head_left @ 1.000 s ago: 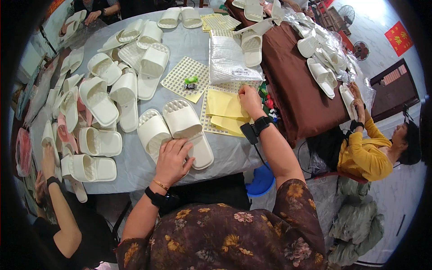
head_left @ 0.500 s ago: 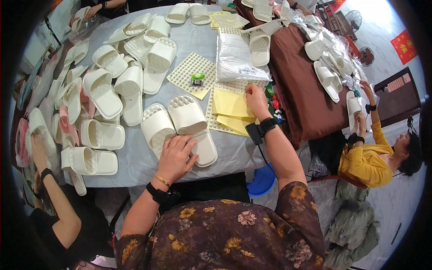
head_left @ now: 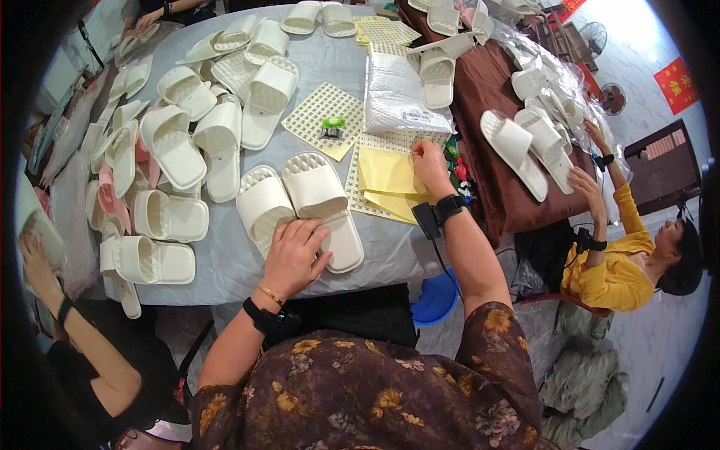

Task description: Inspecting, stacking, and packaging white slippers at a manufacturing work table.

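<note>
Left hand loosely spread on slippers: press lightly. Right hand bunched at yellow paper, can't tell if holding; pinch edge gently.

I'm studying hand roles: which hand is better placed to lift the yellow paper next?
Probably the right hand: it is at the right edge of the yellow paper. The left hand rests on the slippers, farther off.
</note>
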`<state>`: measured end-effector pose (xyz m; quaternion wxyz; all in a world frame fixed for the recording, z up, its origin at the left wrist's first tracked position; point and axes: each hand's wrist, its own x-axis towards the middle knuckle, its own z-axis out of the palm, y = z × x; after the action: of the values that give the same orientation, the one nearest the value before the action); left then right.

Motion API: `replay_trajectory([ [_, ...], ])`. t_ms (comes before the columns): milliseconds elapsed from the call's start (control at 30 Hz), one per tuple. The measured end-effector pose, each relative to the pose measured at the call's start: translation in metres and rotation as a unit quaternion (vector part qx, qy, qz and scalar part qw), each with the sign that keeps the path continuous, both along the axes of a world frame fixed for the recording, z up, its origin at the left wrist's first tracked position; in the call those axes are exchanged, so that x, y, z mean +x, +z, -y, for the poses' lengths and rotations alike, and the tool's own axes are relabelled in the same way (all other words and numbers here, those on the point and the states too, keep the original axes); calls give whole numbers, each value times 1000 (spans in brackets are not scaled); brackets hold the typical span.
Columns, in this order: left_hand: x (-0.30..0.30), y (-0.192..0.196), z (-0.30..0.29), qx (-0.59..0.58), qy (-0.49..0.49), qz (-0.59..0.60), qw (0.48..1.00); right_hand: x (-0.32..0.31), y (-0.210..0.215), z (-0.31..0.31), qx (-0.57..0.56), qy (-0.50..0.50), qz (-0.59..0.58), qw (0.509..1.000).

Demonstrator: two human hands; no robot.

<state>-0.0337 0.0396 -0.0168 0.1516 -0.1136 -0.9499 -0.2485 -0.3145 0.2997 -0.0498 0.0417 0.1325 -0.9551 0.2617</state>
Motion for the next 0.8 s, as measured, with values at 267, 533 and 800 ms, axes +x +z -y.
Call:
replay_trajectory([
  [267, 2, 1, 0, 4, 2, 0, 1000, -1, -2, -1, -32, -8, 8, 999],
  [533, 0, -4, 1, 9, -3, -2, 1000, -10, -1, -13, -100, 1, 48, 994],
  [800, 0, -8, 2, 8, 3, -16, 1000, 83, 54, 27, -135, 171, 129, 967],
])
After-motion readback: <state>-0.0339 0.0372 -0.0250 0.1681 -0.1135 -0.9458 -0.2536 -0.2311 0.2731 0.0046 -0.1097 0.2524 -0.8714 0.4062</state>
